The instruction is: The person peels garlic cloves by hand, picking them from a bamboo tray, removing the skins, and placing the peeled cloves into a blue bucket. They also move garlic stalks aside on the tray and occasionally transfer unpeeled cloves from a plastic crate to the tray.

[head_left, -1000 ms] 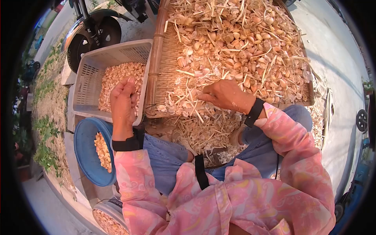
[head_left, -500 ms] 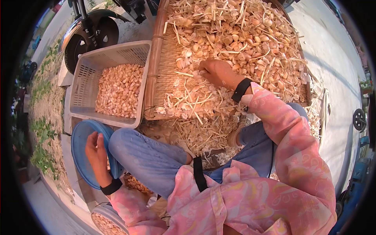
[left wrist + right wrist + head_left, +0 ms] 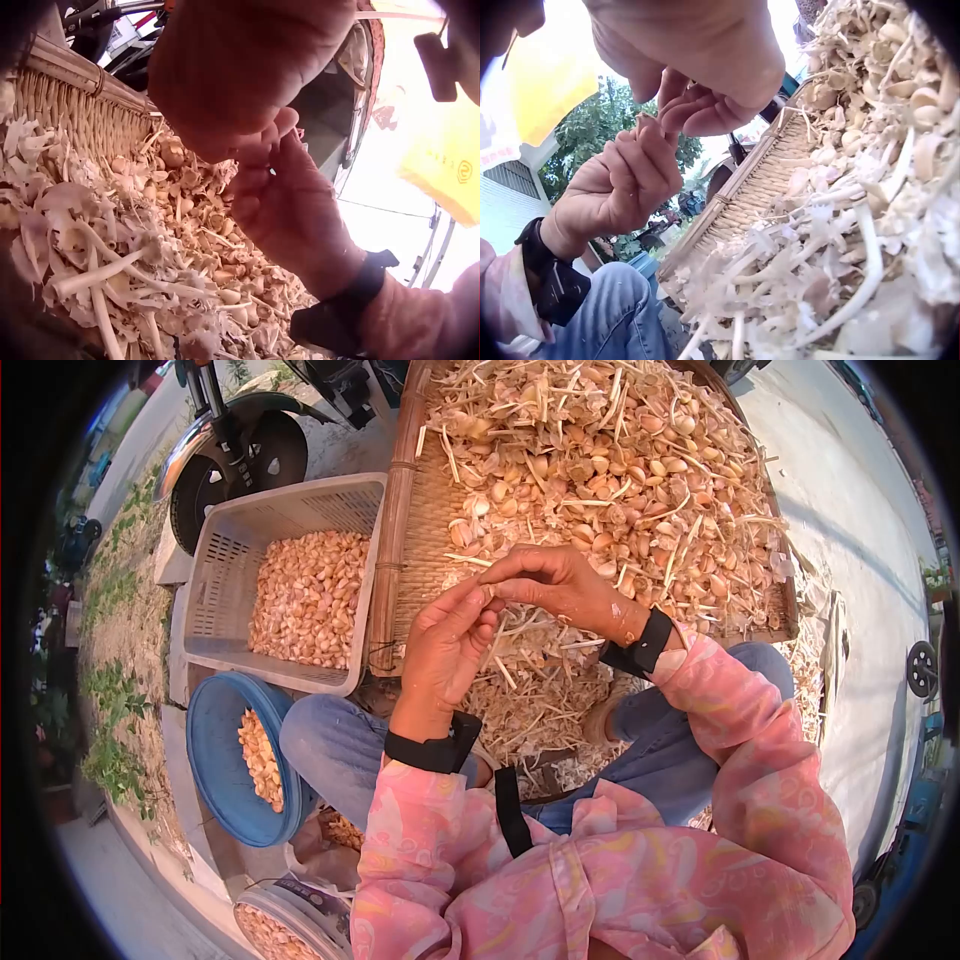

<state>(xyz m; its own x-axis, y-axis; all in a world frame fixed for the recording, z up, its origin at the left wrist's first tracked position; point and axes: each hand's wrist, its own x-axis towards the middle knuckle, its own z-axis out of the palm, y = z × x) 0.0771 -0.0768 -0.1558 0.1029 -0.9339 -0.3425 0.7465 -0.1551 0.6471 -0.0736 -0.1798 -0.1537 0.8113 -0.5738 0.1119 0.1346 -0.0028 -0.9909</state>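
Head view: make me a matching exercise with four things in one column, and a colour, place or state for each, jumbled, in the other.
Column one
1. Crate
2. Round tub
3. Tray
4. Right hand

Column two
A. Blue
B. Woven, heaped with garlic cloves
C. Fingertips close to those of the left hand
D. Pale, with slotted sides

Pairs: 1-D, 2-A, 3-B, 4-C

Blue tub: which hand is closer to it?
Left. The left hand is right of the blue tub; the right hand is farther right, over the woven tray.
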